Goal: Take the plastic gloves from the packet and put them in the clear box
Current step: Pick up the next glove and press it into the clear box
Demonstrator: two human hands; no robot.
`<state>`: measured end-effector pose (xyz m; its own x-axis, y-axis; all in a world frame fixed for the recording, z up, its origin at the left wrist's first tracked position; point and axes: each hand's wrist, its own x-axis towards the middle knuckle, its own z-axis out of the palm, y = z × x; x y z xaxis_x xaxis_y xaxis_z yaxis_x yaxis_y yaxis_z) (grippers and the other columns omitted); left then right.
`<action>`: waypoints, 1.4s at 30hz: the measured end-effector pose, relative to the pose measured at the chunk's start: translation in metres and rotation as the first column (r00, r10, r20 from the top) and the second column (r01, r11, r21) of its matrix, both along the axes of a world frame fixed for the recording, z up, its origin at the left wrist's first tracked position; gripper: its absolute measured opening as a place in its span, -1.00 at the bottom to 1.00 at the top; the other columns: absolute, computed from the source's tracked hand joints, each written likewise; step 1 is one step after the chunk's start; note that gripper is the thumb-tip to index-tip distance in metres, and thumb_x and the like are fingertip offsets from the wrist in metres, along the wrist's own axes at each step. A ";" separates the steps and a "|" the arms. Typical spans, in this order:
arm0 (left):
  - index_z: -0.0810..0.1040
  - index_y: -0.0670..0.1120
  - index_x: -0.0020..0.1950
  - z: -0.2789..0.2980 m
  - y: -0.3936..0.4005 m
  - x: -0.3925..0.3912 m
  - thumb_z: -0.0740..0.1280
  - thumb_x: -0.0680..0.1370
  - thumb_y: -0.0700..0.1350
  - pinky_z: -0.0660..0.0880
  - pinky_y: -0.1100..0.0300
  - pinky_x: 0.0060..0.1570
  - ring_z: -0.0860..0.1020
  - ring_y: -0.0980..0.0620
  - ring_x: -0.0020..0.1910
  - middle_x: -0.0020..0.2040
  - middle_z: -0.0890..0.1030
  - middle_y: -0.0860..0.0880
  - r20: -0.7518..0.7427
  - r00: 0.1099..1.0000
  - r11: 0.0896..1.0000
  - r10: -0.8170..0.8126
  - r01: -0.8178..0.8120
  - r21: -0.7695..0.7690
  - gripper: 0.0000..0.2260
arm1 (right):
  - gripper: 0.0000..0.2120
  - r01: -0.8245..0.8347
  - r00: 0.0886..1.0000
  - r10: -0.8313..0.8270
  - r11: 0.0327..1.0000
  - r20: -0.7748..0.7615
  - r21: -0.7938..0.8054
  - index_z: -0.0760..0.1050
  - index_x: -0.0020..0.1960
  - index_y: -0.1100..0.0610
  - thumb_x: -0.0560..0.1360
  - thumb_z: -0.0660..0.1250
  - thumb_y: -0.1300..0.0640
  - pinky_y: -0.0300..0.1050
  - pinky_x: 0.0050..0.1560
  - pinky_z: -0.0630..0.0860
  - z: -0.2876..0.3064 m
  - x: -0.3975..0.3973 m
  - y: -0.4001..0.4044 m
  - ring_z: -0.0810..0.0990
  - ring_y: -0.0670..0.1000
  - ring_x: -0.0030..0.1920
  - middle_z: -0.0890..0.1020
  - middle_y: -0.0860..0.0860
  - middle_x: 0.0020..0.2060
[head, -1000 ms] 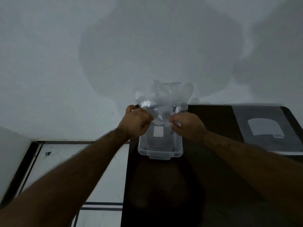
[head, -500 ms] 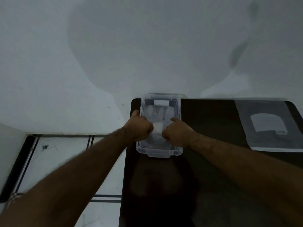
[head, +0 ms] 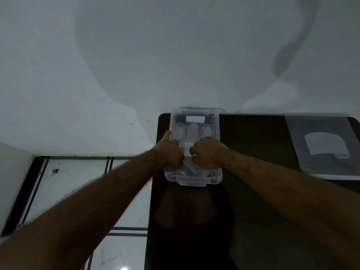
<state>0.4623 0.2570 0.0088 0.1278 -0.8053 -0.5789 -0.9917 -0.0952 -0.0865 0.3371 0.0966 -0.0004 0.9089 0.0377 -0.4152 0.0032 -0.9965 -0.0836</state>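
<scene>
The clear box (head: 193, 180) stands at the far left of the dark table (head: 253, 211), against the wall. Inside it lie translucent plastic gloves (head: 191, 132), fingers pointing toward the wall. Both my hands are down in the near half of the box. My left hand (head: 171, 154) is curled with its thumb up along the box's left rim. My right hand (head: 209, 154) is curled beside it. The two fists pinch the cuff end of the gloves between them. The flat grey packet (head: 323, 147) lies at the table's far right.
A white wall rises directly behind the table. Left of the table, white floor tiles (head: 81, 182) with dark lines lie below. The packet has a pale label (head: 321, 145) on it.
A second ago my hands held the gloves spread upright above the box. They have since lowered the gloves flat into it and now press down in the near half.
</scene>
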 end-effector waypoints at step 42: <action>0.46 -0.02 0.57 -0.001 -0.055 0.025 0.13 0.71 0.12 0.00 -0.43 0.57 0.12 -0.26 0.67 0.67 0.29 -0.17 0.382 0.922 0.993 0.066 -0.025 -0.111 -0.53 | -0.45 -0.117 0.984 0.096 0.984 -0.151 -0.138 0.31 0.59 -0.14 0.65 0.28 -0.21 0.40 0.60 0.12 0.003 0.003 0.004 0.41 0.25 0.50 0.44 0.12 0.49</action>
<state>0.4873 0.2022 0.0081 0.3619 -0.8454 -0.3928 -0.8782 -0.1680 -0.4478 0.3404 0.1001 0.0021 0.8334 0.0606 -0.5493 0.1084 -0.9926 0.0550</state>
